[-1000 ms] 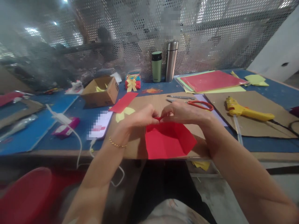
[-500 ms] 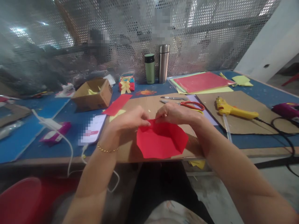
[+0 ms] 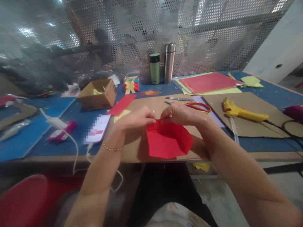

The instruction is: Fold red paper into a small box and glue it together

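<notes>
A creased piece of red paper is held up over a cardboard sheet near the table's front edge. My left hand pinches its far edge between thumb and fingers. Close beside it, my right hand grips the same edge, fingers curled. The paper's right side is folded up, and its near edge hangs toward me. Just beyond my right hand lie red-handled scissors and a grey craft knife. A flat red strip rests beyond my left hand.
A yellow glue gun lies on cardboard at right, its cord trailing off. On the left are a phone with a white cable and a cardboard box. Behind stand a green tumbler, a steel flask and stacked coloured sheets.
The view has shifted slightly. Both hands still hold the red paper's far edge, and the paper's left corner now looks narrower beside my left hand.
</notes>
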`<state>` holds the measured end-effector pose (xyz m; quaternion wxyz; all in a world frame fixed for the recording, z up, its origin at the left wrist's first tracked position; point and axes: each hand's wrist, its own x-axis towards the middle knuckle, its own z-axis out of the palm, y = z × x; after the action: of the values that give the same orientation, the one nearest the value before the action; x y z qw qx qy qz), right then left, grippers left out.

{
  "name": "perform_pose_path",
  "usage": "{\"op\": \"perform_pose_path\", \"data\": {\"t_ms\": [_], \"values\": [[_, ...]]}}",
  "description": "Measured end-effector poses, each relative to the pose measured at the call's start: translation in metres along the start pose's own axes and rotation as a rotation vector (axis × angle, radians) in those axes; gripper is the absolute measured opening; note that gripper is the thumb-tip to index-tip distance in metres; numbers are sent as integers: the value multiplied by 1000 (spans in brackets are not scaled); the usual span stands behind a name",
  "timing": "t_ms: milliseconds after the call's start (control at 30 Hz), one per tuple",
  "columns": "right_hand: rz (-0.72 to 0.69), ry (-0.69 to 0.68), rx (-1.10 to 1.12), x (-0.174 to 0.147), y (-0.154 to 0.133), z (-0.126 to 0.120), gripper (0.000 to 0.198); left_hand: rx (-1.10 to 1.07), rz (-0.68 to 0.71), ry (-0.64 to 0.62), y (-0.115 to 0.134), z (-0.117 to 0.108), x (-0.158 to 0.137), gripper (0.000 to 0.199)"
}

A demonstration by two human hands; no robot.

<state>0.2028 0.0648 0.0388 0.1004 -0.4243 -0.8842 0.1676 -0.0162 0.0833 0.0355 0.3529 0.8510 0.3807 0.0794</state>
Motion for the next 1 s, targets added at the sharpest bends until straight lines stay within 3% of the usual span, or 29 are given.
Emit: {"op": "perform_pose_path", "data": {"t_ms": [300, 667, 1000], "values": [[-27, -13, -18, -1, -4, -1, 22, 81, -10, 31, 6, 1, -2, 30], [-100, -18, 19, 0, -1, 5, 24, 173, -50, 42, 12, 2, 1, 17], [-69, -26, -76, -2, -3, 2, 26, 97, -118, 21, 8, -4, -6, 24]]}}
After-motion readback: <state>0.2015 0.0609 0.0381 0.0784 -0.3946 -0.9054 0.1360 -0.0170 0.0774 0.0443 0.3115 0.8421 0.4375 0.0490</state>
